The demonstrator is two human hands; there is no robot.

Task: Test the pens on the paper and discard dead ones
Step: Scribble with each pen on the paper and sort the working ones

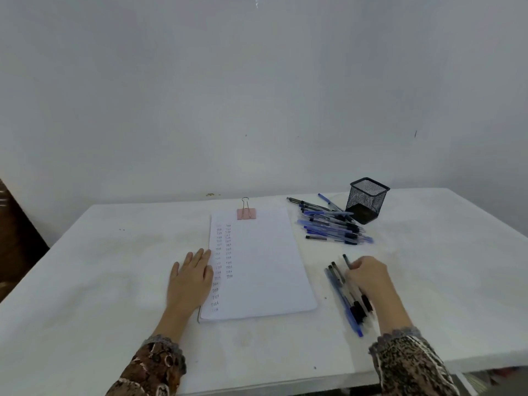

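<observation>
Wide white worktop (114, 281), paper (265, 267) in the middle, pile of pens (331, 227) behind. Left hand (190, 277) lies flat, pinning the paper's edge. Right hand (368, 277) curls round one pen (347, 261) by the near row (345, 298). Next up, likely: tip to paper, scribble.

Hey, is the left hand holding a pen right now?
No, the left hand lies flat with straight fingers on the left edge of the paper; the right hand grips a pen.
</observation>
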